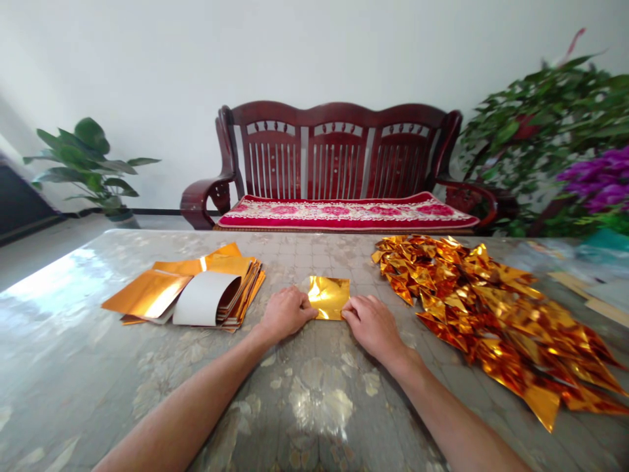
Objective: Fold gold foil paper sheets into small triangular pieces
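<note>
Here, foil sheet: a gold, mirror-bright sheet lying flat on the table, just below the middle of the frame, shiny face up.
Long axis: it runs left to right across the frame, and the near long edge faces me squarely.
Left hand: palm down, fingers curled in, their tips on the sheet's left edge near its lower corner. I cannot tell whether I am pinching the foil or only pressing on it.
Right hand: palm down and loosely spread, closed on nothing, fingertips touching the sheet's lower right corner.
Sheet against fingers: it lies between my two hands and just beyond my fingertips, and most of it is uncovered.
Flat sheets: a loose stack of gold sheets at left of centre, the top one curled to show its white back.
Folded pieces: a heap of crinkled gold shapes spread across the right of the frame.
Behind: a dark wooden bench with a red cushion, at upper centre.
</note>
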`<state>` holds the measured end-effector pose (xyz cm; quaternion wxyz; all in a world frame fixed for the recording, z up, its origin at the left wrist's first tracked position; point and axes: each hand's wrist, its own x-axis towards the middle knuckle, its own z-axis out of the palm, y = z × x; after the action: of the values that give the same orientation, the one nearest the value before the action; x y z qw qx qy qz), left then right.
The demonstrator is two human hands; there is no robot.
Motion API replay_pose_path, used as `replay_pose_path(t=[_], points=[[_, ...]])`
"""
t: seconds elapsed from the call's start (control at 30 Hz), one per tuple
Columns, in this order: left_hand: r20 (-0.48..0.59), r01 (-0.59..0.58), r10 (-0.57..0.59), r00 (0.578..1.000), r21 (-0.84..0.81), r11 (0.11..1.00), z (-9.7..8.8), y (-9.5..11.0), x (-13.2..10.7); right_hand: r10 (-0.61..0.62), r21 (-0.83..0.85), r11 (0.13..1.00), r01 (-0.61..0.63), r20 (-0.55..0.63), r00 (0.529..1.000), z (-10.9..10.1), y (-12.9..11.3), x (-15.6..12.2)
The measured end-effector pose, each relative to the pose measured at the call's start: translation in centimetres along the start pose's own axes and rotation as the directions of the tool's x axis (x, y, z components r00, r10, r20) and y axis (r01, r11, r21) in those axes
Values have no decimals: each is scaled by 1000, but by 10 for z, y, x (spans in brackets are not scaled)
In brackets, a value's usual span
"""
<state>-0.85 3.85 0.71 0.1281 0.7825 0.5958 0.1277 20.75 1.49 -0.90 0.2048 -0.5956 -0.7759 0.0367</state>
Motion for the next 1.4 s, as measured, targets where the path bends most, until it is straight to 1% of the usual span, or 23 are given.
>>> replay_pose_path(t=[0.2, 0.37, 0.53, 0.63, 0.7, 0.8, 0.9, 1.13, 1.4], points=[[7, 0, 0, 1000, 21, 1000, -1, 1, -1, -22, -45, 999, 22, -6, 1000, 0, -2, -2], [15, 1, 0, 1000, -10, 1000, -2, 0, -1, -62, -110, 992, 58, -32, 998, 1, -1, -4], [15, 21, -20, 1000, -54, 998, -1, -2, -1, -102, -135, 987, 92, -70, 992, 2, -1, -7], [-37, 8, -12, 999, -96, 995, 3, -4, -4, -118, -124, 986, 108, -81, 990, 1, -1, -7], [-74, -13, 3, 997, -127, 992, 6, -5, -7, -116, -87, 990, 110, -79, 990, 0, 0, -8], [-80, -12, -1, 997, -166, 986, 9, -6, -10, -140, -12, 990, 140, -56, 989, 0, 2, -8], [-80, 5, -21, 997, -188, 982, 9, -6, -10, -167, -2, 986, 167, -31, 985, -1, 4, -7], [-43, -44, 35, 998, -240, 970, 7, -7, -8, -145, 6, 989, 145, -15, 989, -1, 5, -5], [-26, 20, -23, 999, -126, 992, 5, -2, -6, -87, 8, 996, 87, 39, 995, -4, 1, -3]])
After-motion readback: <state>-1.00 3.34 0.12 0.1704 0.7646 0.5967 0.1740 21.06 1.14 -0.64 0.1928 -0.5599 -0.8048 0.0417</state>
